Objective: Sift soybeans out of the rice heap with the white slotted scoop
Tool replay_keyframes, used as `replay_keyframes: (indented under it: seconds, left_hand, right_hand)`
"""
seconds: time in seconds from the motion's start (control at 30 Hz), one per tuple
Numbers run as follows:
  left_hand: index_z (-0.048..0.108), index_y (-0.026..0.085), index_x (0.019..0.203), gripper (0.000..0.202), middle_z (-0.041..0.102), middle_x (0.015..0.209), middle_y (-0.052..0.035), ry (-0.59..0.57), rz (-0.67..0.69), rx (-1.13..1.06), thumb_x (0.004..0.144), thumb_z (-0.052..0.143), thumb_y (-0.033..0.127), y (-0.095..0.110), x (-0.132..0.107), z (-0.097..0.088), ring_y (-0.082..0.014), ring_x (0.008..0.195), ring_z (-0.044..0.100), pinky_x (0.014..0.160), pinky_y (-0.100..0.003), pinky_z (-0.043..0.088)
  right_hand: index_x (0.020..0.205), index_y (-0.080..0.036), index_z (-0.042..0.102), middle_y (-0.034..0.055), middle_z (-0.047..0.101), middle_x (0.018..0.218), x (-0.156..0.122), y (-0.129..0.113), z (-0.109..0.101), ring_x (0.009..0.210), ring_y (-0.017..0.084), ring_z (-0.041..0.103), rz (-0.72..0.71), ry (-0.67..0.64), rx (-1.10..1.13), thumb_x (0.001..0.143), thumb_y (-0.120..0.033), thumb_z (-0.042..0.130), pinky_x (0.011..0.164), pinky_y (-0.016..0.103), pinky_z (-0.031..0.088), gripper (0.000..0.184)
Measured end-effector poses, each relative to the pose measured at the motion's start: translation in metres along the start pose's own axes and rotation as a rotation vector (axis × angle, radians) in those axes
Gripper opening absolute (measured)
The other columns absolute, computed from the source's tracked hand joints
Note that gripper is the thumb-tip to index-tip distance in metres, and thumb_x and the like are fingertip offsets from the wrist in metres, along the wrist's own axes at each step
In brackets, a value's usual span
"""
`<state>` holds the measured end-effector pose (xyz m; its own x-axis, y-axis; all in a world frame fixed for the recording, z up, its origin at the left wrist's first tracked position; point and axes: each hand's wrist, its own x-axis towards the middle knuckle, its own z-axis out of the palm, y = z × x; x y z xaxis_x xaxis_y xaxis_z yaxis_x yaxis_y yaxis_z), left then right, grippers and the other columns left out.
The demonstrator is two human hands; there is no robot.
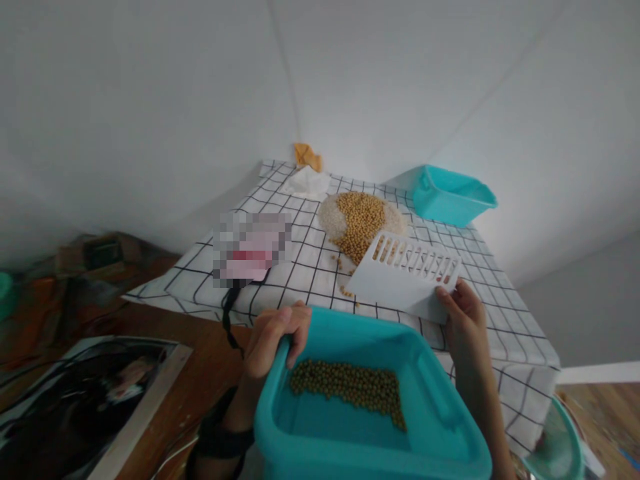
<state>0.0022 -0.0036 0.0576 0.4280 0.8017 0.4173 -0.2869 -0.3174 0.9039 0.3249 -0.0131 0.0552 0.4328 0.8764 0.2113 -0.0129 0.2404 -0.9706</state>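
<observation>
My left hand (274,339) is closed over the near-left rim of a teal plastic tub (440,427) held up in front of me; a layer of yellow beans (350,388) lies on the tub's floor. My right hand (463,313) grips the edge of a white slotted scoop (405,277), whose flat side rests against the checked tablecloth. Just beyond the scoop lies a heap of yellow beans (361,223) on top of a patch of white rice (331,215). A few stray beans lie beside the scoop.
A second teal tub (453,195) stands tilted at the table's far right. White tissue (306,180) and an orange cloth (307,157) lie at the far edge by the wall. A blurred pink item (250,250) lies left; a picture frame (90,393) rests lower left.
</observation>
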Motion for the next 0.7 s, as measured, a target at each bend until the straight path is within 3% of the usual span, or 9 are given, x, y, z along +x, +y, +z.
replay_keyframes:
  seconds: [0.2,0.4,0.6,0.7]
  left_hand:
    - [0.046,0.022,0.047,0.066,0.045,0.045,0.0001,0.04,-0.012,-0.026,0.108,0.024,0.036,-0.001,0.002,0.001,-0.0184,0.053,0.043,0.078,-0.04,0.036]
    - [0.048,0.022,0.047,0.068,0.048,0.045,-0.0006,-0.004,-0.008,0.004,0.108,0.024,0.038,-0.003,0.001,-0.002,-0.019,0.054,0.045,0.079,-0.041,0.037]
    - [0.048,0.022,0.047,0.067,0.047,0.045,-0.0004,0.019,0.004,-0.005,0.108,0.025,0.036,-0.004,0.0,0.0,-0.0189,0.054,0.044,0.078,-0.04,0.037]
    - [0.049,0.022,0.048,0.066,0.047,0.046,-0.0002,-0.001,0.007,-0.009,0.108,0.025,0.037,-0.005,0.0,-0.003,-0.019,0.055,0.045,0.078,-0.04,0.037]
  right_hand:
    - [0.105,-0.03,0.077,0.0005,0.078,0.103,-0.003,-0.002,0.002,0.09,0.018,0.069,0.004,-0.006,-0.02,0.083,-0.033,0.081,0.076,0.026,0.053,0.023]
    - [0.104,-0.028,0.077,0.0032,0.078,0.103,0.0,-0.003,0.007,0.095,0.022,0.07,0.023,-0.07,-0.027,0.082,-0.036,0.081,0.08,0.031,0.055,0.024]
    - [0.104,-0.027,0.077,0.0044,0.078,0.098,-0.001,-0.012,0.014,0.08,0.021,0.07,0.133,-0.169,-0.026,0.079,-0.038,0.084,0.067,0.03,0.054,0.029]
    - [0.101,-0.026,0.076,0.0022,0.075,0.085,0.002,-0.011,0.016,0.068,0.019,0.065,0.179,-0.194,-0.04,0.078,-0.04,0.084,0.057,0.028,0.05,0.028]
